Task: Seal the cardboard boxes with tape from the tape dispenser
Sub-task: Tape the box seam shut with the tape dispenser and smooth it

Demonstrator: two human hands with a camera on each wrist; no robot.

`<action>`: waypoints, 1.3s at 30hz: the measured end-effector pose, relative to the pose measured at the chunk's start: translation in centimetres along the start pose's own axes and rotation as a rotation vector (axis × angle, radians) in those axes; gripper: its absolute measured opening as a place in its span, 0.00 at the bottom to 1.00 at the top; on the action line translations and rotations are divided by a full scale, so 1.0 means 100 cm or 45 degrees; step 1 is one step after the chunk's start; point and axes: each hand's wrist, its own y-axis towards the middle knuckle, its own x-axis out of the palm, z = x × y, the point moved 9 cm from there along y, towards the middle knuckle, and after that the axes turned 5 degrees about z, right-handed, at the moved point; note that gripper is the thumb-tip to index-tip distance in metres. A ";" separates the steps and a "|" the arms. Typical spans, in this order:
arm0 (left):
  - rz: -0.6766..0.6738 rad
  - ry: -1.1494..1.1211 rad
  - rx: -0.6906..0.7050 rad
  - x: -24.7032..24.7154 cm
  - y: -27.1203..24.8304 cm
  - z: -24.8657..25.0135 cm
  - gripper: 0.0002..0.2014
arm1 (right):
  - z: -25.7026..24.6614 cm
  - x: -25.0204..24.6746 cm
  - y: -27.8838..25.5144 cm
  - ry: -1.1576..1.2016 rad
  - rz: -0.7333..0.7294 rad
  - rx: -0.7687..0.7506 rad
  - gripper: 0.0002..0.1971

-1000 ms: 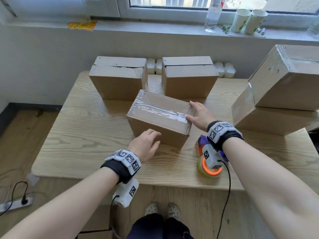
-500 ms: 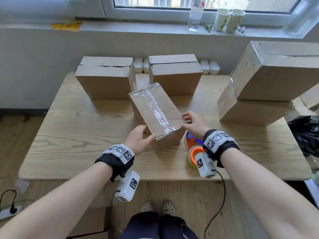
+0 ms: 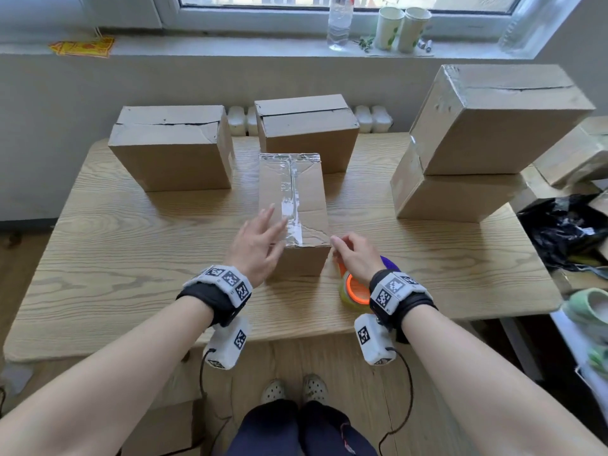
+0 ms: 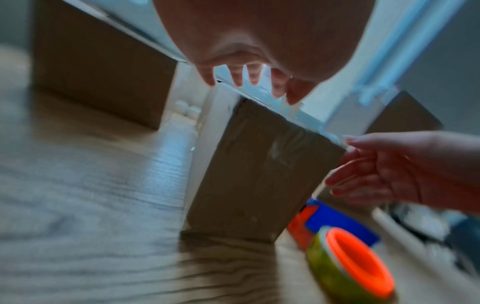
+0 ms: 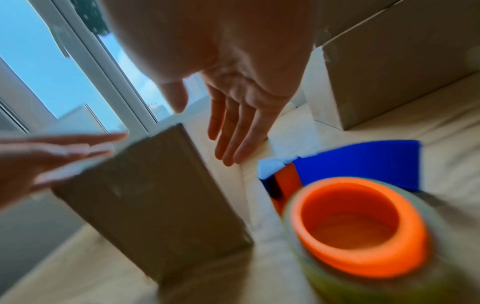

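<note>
A taped cardboard box (image 3: 306, 192) lies lengthwise on the table, with clear tape running along its top seam. My left hand (image 3: 269, 225) is over its near left corner with the fingers spread and straight; I cannot tell if it touches. My right hand (image 3: 345, 248) is beside the near right corner, fingers relaxed, holding nothing. The tape dispenser (image 3: 357, 289), with an orange core and blue body, lies on the table under my right wrist. The right wrist view shows the dispenser (image 5: 358, 226) close up and the box (image 5: 155, 205) to its left.
Two unsealed boxes, one at back left (image 3: 171, 149) and one at back centre (image 3: 306, 126), stand behind the taped box. A stack of two larger boxes (image 3: 493, 120) fills the right of the wooden table (image 3: 115, 258). A black bag (image 3: 566, 232) lies off the right edge.
The taped box has been turned from lying across to pointing away from me. Both hands have let go of its near corners, and the left hand's fingers have spread.
</note>
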 end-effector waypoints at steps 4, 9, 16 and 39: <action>-0.137 0.341 0.311 0.027 -0.004 0.015 0.33 | 0.046 0.006 -0.013 -0.412 -0.055 0.139 0.19; -0.047 0.342 0.428 0.026 -0.006 0.014 0.28 | 0.080 0.015 -0.024 -0.730 -0.098 0.254 0.23; 0.088 0.333 0.498 0.020 -0.002 0.011 0.30 | 0.086 0.035 -0.018 -0.800 -0.207 0.195 0.18; -0.066 0.247 0.436 -0.071 0.078 0.115 0.21 | -0.092 -0.111 -0.025 -0.141 0.043 -0.435 0.11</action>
